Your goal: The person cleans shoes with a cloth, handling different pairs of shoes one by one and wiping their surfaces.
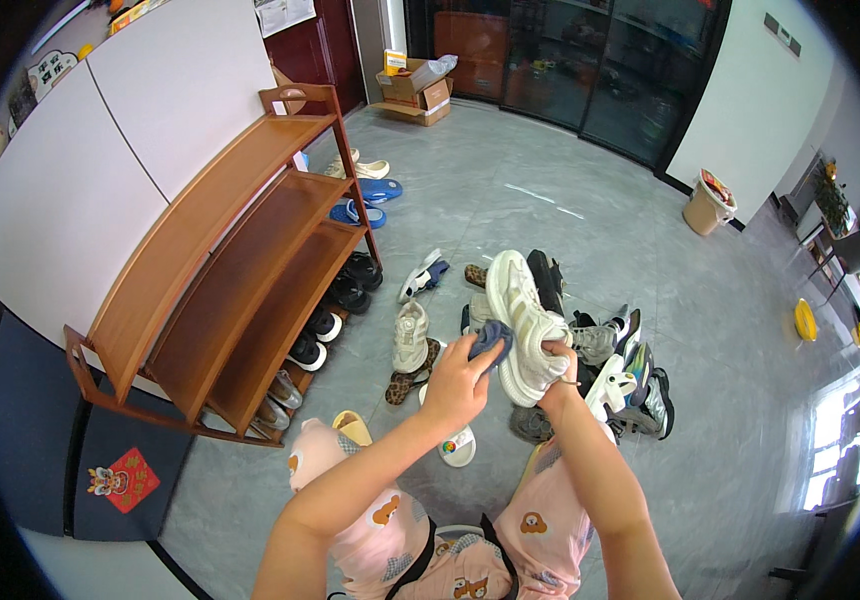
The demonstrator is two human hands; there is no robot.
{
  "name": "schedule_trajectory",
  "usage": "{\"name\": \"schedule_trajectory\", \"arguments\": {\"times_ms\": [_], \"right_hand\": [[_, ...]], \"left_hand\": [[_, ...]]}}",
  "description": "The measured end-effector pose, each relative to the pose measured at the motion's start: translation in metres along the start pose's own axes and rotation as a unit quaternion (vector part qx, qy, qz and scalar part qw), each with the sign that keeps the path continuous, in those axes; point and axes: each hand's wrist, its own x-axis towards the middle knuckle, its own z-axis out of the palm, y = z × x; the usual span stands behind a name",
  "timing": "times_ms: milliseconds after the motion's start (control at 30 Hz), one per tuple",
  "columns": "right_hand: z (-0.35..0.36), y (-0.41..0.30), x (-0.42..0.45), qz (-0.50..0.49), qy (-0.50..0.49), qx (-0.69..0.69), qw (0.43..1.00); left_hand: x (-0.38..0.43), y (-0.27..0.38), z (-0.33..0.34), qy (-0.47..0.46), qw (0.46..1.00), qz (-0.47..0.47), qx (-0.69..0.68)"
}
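Observation:
My right hand (561,367) has its fingers inside the heel opening of a white sneaker (523,322) and holds it up, toe pointing away from me. My left hand (460,382) grips a bunched dark blue-grey cloth (490,341) against or close beside the sneaker's left side. Beneath and right of the raised sneaker, several shoes lie in a pile, with a white shoe (610,386) and a grey-black sneaker (659,405) among them. To the left, another pale sneaker (410,337) rests on the floor, overlapping a leopard-print shoe (402,386). A white slipper (457,448) lies near my knees.
A wooden shoe rack (250,262) stands left, black shoes (347,292) on its lowest level and bare upper shelves. Blue slippers (379,190) lie beyond its far end. Cardboard boxes (418,94) stand by the door, a beige bin (707,206) by the right wall.

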Motion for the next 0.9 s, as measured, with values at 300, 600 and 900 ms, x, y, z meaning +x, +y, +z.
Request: {"name": "schedule_trajectory", "arguments": {"times_ms": [300,600,900], "right_hand": [[0.001,-0.002,0.000,0.011,0.074,-0.131,0.989],[0.003,0.028,-0.010,0.024,0.028,-0.251,0.967],[0.001,0.012,0.000,0.037,0.087,-0.096,0.991]], "left_hand": [[0.012,-0.021,-0.028,-0.096,0.985,-0.030,-0.142],[0.022,-0.040,-0.021,0.084,0.993,-0.005,0.085],[-0.006,0.013,-0.005,0.014,0.990,0.094,-0.102]]}}
